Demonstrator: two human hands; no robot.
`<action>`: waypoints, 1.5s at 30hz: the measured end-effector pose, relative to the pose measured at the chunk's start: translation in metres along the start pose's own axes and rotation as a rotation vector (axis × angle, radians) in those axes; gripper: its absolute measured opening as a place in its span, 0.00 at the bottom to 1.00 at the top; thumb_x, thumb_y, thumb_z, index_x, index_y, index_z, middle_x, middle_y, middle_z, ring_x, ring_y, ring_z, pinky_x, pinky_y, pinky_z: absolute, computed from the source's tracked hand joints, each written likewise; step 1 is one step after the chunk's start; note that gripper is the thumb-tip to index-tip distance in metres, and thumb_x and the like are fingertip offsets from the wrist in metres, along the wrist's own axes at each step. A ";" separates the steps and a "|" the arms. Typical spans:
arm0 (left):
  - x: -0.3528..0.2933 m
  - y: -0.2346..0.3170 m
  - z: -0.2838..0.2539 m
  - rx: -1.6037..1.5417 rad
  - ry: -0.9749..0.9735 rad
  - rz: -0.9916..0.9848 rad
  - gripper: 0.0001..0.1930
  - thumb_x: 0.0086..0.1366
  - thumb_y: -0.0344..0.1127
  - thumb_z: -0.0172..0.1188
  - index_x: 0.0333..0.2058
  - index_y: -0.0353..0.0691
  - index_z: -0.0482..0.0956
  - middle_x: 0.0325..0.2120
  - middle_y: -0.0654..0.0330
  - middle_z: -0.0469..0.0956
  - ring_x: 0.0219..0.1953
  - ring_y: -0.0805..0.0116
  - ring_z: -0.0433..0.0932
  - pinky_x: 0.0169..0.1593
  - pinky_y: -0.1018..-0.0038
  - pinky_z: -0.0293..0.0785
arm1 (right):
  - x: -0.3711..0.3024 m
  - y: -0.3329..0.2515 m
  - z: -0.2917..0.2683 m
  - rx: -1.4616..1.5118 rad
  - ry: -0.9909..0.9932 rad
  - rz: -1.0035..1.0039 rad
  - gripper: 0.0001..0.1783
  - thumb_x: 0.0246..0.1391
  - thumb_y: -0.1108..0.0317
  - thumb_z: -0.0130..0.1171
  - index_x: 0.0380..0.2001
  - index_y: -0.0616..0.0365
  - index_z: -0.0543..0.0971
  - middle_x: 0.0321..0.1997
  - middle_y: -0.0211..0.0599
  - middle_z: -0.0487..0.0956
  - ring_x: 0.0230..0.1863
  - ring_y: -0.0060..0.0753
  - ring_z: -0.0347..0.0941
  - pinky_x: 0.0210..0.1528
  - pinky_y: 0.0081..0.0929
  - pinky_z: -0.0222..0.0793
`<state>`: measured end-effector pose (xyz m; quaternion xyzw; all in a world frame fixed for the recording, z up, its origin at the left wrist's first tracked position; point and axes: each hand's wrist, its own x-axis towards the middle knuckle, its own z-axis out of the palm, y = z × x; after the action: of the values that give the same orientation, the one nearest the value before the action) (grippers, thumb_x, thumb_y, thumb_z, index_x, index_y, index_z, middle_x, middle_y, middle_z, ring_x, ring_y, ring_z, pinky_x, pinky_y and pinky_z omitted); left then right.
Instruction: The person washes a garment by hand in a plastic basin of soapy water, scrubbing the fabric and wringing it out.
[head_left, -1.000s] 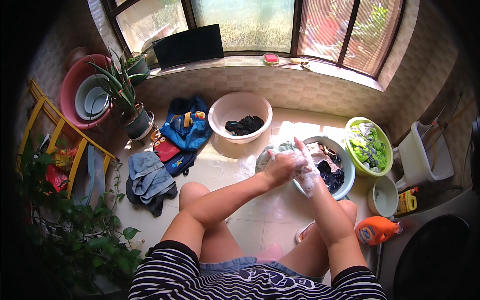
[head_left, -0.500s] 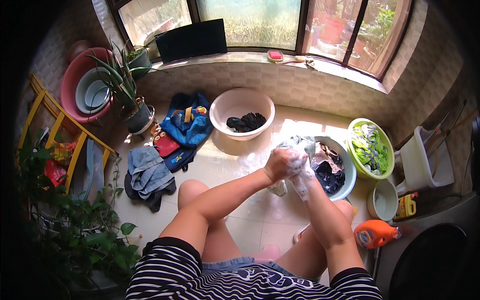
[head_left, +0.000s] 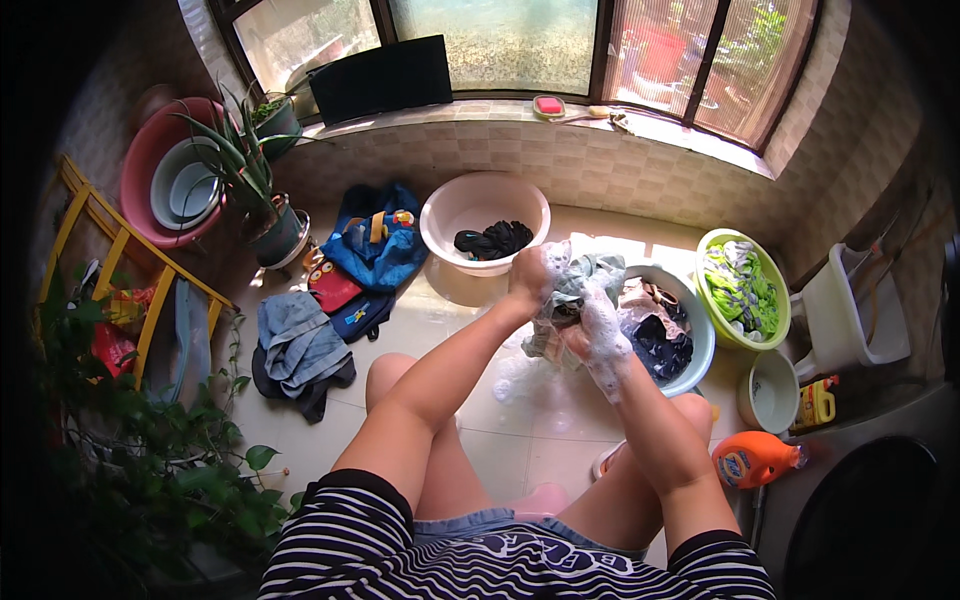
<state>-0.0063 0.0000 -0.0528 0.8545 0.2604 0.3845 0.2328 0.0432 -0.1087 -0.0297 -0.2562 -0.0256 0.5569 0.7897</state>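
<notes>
A wet grey-green piece of cloth [head_left: 598,266] is held up between my two hands above the floor, part of it hanging below them. My left hand [head_left: 536,276] grips its left side, with foam over the fingers. Thick suds coat my right hand [head_left: 598,330], which is closed on the cloth lower down and to the right. Just right of the cloth stands a light blue basin [head_left: 697,365] with dark and pale pink clothes [head_left: 660,340] in it. Suds [head_left: 515,380] lie on the tiles beneath my hands.
A pale pink basin [head_left: 440,225] holds dark cloth. Green clothes [head_left: 740,290] fill a yellow-green basin [head_left: 712,243]. An orange detergent bottle [head_left: 750,460] is by my right knee. Blue clothes [head_left: 295,340] and a blue bag [head_left: 375,250] lie left; plants [head_left: 200,470] crowd the near left.
My hands were pressed close together around the bunched cloth; now they are apart. The left hand has moved left and away from me, and the cloth is spread more between them.
</notes>
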 end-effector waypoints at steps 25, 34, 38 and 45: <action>0.000 0.023 -0.016 -1.158 0.057 -0.438 0.07 0.56 0.32 0.56 0.31 0.34 0.73 0.34 0.56 0.72 0.37 0.73 0.69 0.40 0.78 0.67 | 0.018 -0.023 -0.046 0.238 0.001 0.012 0.17 0.55 0.73 0.41 0.47 0.70 0.62 0.49 0.51 0.65 0.51 0.43 0.63 0.58 0.38 0.58; -0.034 0.094 0.004 -0.253 0.035 0.560 0.09 0.49 0.35 0.59 0.16 0.40 0.72 0.16 0.57 0.73 0.19 0.60 0.73 0.27 0.68 0.69 | 0.031 -0.042 -0.062 -0.197 -0.146 0.219 0.15 0.57 0.54 0.45 0.37 0.53 0.70 0.29 0.30 0.72 0.31 0.27 0.69 0.37 0.25 0.69; -0.001 0.039 -0.010 -0.304 0.179 0.202 0.10 0.53 0.30 0.56 0.15 0.36 0.70 0.11 0.53 0.69 0.15 0.57 0.69 0.20 0.68 0.66 | -0.027 -0.015 0.024 -0.346 0.009 0.026 0.17 0.55 0.56 0.48 0.47 0.45 0.66 0.44 0.27 0.70 0.45 0.25 0.66 0.37 0.30 0.68; -0.035 0.077 0.016 -0.348 0.214 0.496 0.04 0.49 0.26 0.57 0.19 0.37 0.71 0.15 0.53 0.71 0.17 0.57 0.71 0.23 0.70 0.69 | 0.013 -0.010 -0.014 -0.268 0.085 -0.029 0.09 0.56 0.60 0.45 0.34 0.51 0.69 0.33 0.27 0.70 0.34 0.24 0.67 0.34 0.25 0.67</action>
<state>0.0064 -0.0832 -0.0352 0.7939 -0.0026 0.5561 0.2458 0.0616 -0.1050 -0.0402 -0.3824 -0.0700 0.5258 0.7566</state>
